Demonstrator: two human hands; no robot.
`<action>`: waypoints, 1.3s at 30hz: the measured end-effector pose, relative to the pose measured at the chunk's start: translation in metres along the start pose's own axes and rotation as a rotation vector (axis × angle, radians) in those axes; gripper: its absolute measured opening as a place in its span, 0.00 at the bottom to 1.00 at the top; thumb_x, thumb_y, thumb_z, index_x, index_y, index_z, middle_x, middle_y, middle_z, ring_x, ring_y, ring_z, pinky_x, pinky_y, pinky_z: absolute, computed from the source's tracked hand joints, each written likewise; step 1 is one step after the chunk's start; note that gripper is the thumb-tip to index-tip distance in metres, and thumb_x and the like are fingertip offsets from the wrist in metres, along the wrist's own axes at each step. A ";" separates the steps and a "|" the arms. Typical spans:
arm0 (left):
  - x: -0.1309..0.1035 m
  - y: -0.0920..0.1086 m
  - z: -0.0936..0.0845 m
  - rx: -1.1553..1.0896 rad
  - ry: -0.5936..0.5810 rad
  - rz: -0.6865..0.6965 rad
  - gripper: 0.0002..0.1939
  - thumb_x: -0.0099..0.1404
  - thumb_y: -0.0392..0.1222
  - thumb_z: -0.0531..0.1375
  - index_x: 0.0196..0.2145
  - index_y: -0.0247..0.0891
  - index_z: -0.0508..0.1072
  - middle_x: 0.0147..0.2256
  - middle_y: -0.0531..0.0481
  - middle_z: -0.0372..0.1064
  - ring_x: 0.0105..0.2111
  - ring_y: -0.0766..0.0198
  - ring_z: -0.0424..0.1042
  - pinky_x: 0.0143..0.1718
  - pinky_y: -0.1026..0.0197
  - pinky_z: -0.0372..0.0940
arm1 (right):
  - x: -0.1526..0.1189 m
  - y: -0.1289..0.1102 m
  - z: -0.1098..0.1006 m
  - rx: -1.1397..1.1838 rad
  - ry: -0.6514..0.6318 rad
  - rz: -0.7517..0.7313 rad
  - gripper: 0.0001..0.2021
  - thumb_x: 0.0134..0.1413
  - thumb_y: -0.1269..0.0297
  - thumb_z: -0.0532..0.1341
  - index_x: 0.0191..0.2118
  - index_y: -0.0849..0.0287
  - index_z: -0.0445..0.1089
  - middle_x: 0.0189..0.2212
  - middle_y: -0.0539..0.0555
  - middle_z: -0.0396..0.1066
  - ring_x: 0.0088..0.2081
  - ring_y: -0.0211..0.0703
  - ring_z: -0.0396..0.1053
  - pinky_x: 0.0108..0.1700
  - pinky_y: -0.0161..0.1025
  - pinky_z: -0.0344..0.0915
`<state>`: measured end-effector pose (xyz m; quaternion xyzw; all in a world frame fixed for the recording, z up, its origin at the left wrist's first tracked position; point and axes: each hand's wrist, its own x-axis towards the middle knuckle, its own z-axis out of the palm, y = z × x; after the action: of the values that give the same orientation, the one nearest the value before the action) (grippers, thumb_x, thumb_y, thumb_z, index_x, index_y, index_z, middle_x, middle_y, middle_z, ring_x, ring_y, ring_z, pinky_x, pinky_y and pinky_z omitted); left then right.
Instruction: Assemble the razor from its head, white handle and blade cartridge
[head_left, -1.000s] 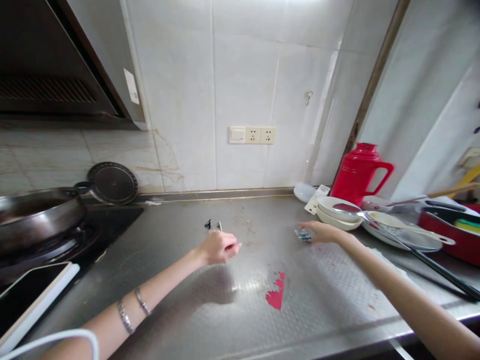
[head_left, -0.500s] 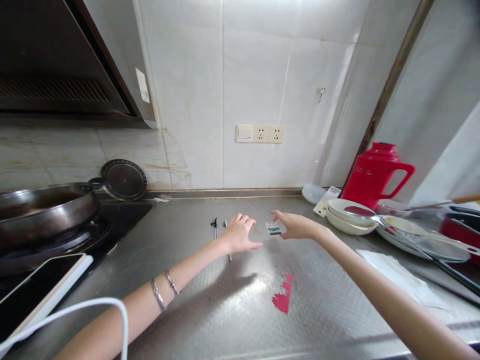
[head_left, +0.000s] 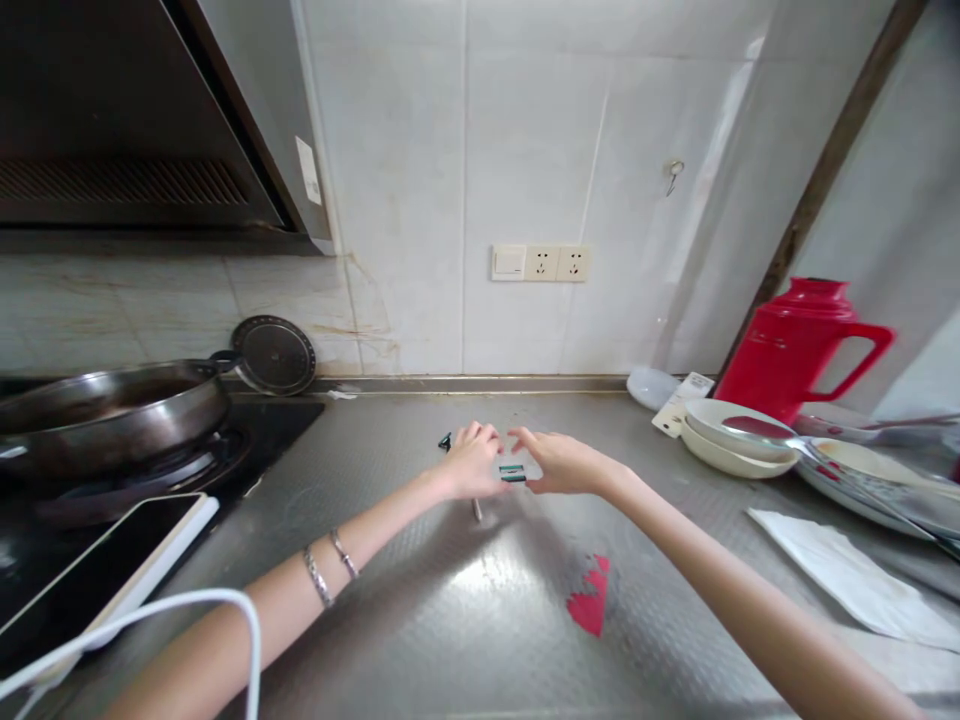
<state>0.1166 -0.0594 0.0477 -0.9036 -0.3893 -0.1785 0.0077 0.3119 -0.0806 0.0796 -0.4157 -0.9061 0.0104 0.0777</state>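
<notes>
A small clear plastic case with dark green strips [head_left: 513, 472] is held up over the steel counter, between my two hands. My right hand [head_left: 559, 462] has its thumb and fingers closed on the case's right side. My left hand [head_left: 474, 462] meets the left side, its fingers curled and its thumb at the lower edge. Behind the left hand, the black head of a razor-like tool [head_left: 445, 441] shows. The end of a thin silver handle [head_left: 477, 511] sticks out below that hand; the rest is hidden. A torn red piece [head_left: 592, 600] lies nearer to me.
At left, a steel pan [head_left: 112, 415] sits on the black stove, with a phone [head_left: 105, 570] and white cable [head_left: 187, 602] in front. To the right are stacked white bowls [head_left: 735, 455], a red thermos jug [head_left: 787, 350], a patterned plate [head_left: 870, 490] and a white tissue [head_left: 855, 580].
My right hand has brought the clear case leftward to my left hand, whose spread fingers have closed in on it. The whole view has shifted slightly, so the surroundings appear further right.
</notes>
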 end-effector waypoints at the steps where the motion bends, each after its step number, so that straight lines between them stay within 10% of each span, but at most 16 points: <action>1: 0.000 -0.004 0.002 -0.008 -0.001 -0.004 0.26 0.48 0.55 0.62 0.42 0.39 0.67 0.44 0.46 0.60 0.46 0.53 0.56 0.47 0.53 0.53 | 0.001 0.001 0.002 0.000 0.005 0.002 0.36 0.39 0.63 0.63 0.57 0.58 0.50 0.49 0.60 0.66 0.44 0.51 0.68 0.42 0.40 0.60; 12: 0.008 -0.050 0.032 -0.024 -0.088 -0.168 0.22 0.47 0.58 0.62 0.36 0.41 0.71 0.44 0.48 0.59 0.46 0.52 0.54 0.44 0.52 0.52 | -0.007 0.015 0.008 0.061 -0.028 0.037 0.35 0.43 0.63 0.60 0.58 0.58 0.47 0.51 0.60 0.65 0.48 0.50 0.66 0.44 0.41 0.60; 28: 0.016 -0.052 0.037 0.018 -0.180 -0.261 0.31 0.45 0.64 0.59 0.43 0.45 0.70 0.42 0.43 0.58 0.47 0.48 0.55 0.46 0.48 0.52 | -0.004 0.026 0.019 0.125 0.028 0.054 0.35 0.45 0.63 0.59 0.59 0.58 0.44 0.50 0.60 0.65 0.47 0.48 0.66 0.45 0.40 0.59; 34: 0.010 -0.060 0.028 -0.085 0.127 -0.258 0.21 0.55 0.58 0.54 0.39 0.41 0.72 0.42 0.44 0.61 0.46 0.54 0.56 0.47 0.53 0.52 | 0.013 0.041 0.026 0.028 0.193 0.271 0.12 0.54 0.59 0.51 0.41 0.57 0.64 0.31 0.53 0.72 0.32 0.43 0.69 0.30 0.34 0.57; 39: -0.012 -0.089 0.025 -0.206 0.364 -0.399 0.14 0.59 0.45 0.51 0.21 0.35 0.67 0.27 0.49 0.62 0.35 0.63 0.59 0.40 0.60 0.54 | 0.019 0.061 0.047 -0.061 0.144 0.536 0.15 0.56 0.54 0.49 0.28 0.57 0.66 0.28 0.55 0.72 0.30 0.43 0.69 0.25 0.33 0.52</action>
<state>0.0534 -0.0020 0.0091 -0.7584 -0.5313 -0.3743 -0.0495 0.3377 -0.0242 0.0302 -0.6424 -0.7559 -0.0263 0.1238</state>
